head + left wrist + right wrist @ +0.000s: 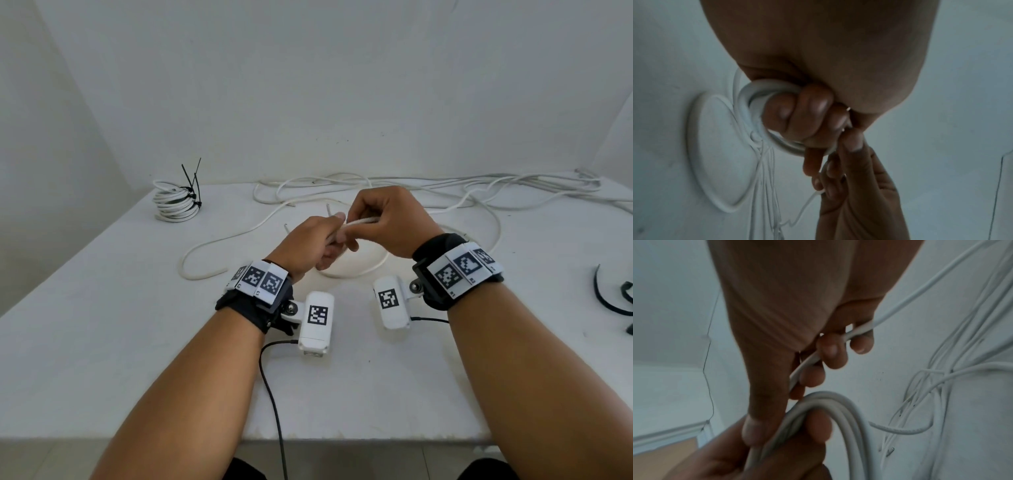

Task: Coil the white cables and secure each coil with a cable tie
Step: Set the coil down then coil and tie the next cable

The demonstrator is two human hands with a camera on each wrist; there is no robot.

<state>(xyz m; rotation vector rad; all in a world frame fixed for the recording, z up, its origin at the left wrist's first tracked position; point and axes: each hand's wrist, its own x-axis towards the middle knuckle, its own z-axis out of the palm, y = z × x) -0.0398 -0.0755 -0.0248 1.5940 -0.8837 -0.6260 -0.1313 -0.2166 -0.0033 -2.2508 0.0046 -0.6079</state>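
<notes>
My left hand grips a small coil of white cable above the middle of the white table; its fingers curl through the loops. My right hand meets it from the right. The right fingers curl round the running strand of the same white cable. That strand trails in a loop on the table toward the loose cables at the back. A finished coil bound with black cable ties sits at the back left.
Several loose white cables sprawl along the table's back edge and right side. Black cable ties lie at the right edge. A dark lead hangs from my left wrist camera over the front edge. A white wall stands behind.
</notes>
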